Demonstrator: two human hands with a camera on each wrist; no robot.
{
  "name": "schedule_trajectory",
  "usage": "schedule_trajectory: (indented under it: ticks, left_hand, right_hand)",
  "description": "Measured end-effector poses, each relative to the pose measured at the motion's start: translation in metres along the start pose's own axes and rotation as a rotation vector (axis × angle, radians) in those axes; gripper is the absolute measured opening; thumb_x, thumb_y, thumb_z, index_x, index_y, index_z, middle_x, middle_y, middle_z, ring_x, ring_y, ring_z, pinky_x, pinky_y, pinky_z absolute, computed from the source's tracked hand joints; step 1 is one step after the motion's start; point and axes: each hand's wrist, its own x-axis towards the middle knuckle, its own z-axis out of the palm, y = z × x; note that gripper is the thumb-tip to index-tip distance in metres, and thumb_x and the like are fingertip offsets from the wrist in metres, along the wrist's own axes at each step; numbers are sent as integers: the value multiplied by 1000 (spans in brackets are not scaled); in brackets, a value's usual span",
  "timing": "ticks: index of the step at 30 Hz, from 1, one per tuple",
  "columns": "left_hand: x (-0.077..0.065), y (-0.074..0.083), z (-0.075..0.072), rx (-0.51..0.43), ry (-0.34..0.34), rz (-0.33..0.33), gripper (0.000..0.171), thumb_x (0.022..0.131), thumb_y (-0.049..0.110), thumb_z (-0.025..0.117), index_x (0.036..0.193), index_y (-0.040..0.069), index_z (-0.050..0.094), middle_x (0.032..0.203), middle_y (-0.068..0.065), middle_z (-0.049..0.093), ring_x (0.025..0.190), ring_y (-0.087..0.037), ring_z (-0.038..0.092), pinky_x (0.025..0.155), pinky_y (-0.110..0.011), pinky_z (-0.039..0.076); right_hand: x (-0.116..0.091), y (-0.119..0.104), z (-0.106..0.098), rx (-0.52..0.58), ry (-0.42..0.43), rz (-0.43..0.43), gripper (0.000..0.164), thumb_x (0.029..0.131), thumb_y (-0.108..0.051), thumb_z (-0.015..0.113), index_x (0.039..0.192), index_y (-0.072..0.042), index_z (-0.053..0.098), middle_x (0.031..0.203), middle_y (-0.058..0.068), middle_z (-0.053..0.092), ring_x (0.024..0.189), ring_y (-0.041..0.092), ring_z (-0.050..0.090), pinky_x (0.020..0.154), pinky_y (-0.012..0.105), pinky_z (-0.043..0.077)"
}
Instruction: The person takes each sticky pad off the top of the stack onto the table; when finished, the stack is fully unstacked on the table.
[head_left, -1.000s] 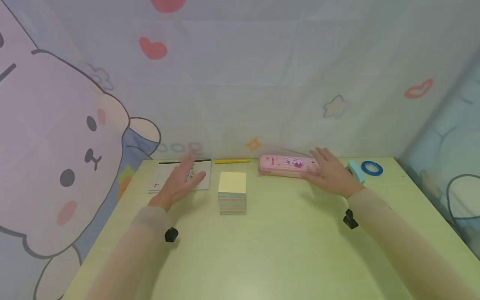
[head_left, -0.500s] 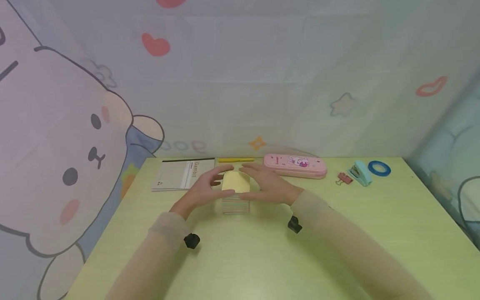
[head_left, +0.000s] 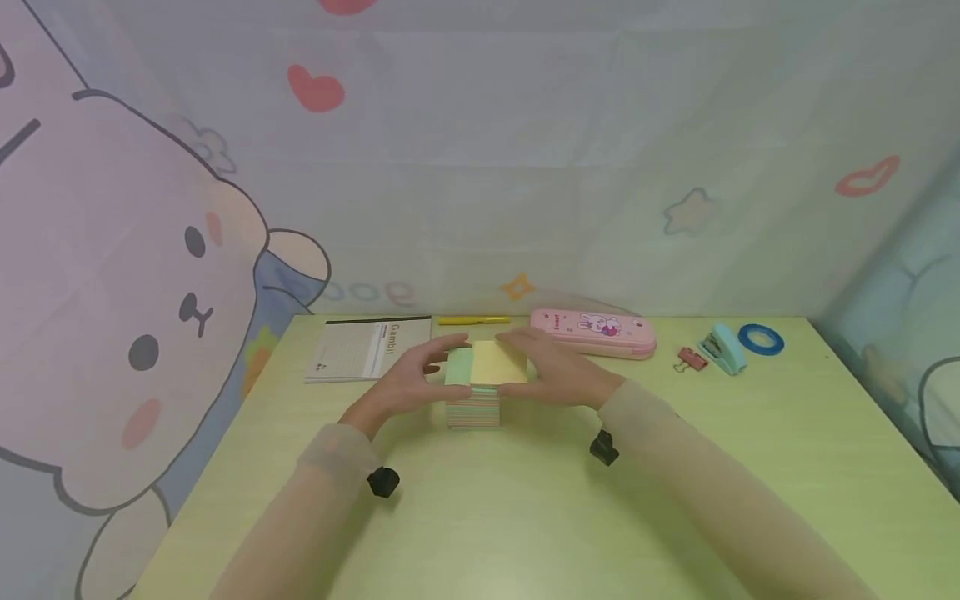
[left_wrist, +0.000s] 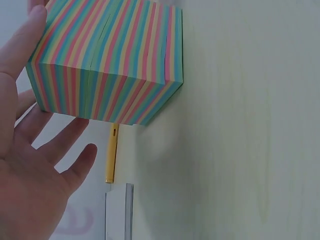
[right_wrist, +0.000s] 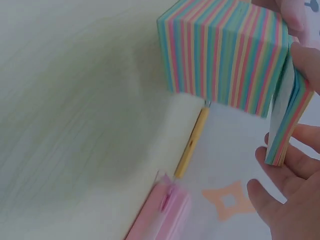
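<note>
A tall stack of sticky notes (head_left: 474, 410) stands mid-table, its sides striped in several colours. My left hand (head_left: 408, 379) grips its upper left part, thumb in front and fingers behind. In the left wrist view the thumb presses the edge of the striped stack (left_wrist: 100, 90). With my right hand (head_left: 561, 373) I pinch a thin pad of notes (head_left: 498, 362), yellow on top, which sticks out to the right over the stack. A green sheet shows beside it. From the right wrist, the thin pad (right_wrist: 290, 120) appears tilted away from the stack, a gap between them.
Behind the left hand lies a notepad (head_left: 367, 346), with a yellow pen (head_left: 474, 320) beside it. A pink pencil case (head_left: 600, 337) sits behind the right hand. Farther right are a red binder clip (head_left: 691, 359), a mint stapler (head_left: 723, 348) and a roll of blue tape (head_left: 761, 339).
Both hands came inward from the notepad and the pencil case to the stack. In the last half second the right hand has moved the yellow-topped pad rightward, uncovering green. The left hand stays.
</note>
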Motion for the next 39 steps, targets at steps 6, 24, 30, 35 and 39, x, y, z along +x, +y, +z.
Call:
schedule_trajectory:
  ticks: [6, 24, 30, 35, 39]
  left_hand:
    - [-1, 2, 4, -3, 14, -36, 74, 89, 35, 85, 155, 28, 52, 160, 2, 49, 149, -35, 41, 122, -57, 36]
    - [-3, 0, 3, 5, 8, -79, 73, 90, 37, 85, 154, 30, 53, 161, 2, 47, 148, -35, 44, 122, -54, 39]
    - [-4, 0, 5, -10, 6, -91, 73, 90, 37, 85, 154, 31, 53, 162, 2, 46, 148, -35, 44, 122, -53, 38]
    - [-5, 1, 5, -7, 12, -92, 73, 90, 37, 85, 154, 31, 52, 161, 2, 46, 147, -35, 45, 122, -52, 39]
    - [-5, 1, 4, 2, 13, -89, 73, 90, 37, 85, 155, 31, 52, 161, 2, 46, 146, -34, 46, 122, -52, 39]
  right_hand:
    - [-30, 30, -11, 90, 72, 34, 81, 93, -42, 82, 158, -10, 47, 158, 9, 51, 148, 28, 44, 124, 51, 36]
    - [-38, 46, 32, -13, -155, 48, 73, 95, -31, 79, 155, -5, 48, 154, 13, 53, 144, 33, 48, 124, 51, 37]
    - [-35, 44, 35, -33, -156, 31, 73, 93, -31, 81, 154, -5, 49, 152, 13, 56, 142, 33, 50, 123, 52, 38]
    - [-34, 43, 36, -41, -157, 30, 75, 92, -33, 81, 154, -5, 49, 152, 13, 56, 142, 33, 50, 122, 52, 38]
    - [-33, 41, 36, -47, -163, 39, 77, 92, -34, 82, 154, -5, 49, 151, 13, 57, 140, 33, 51, 122, 51, 39]
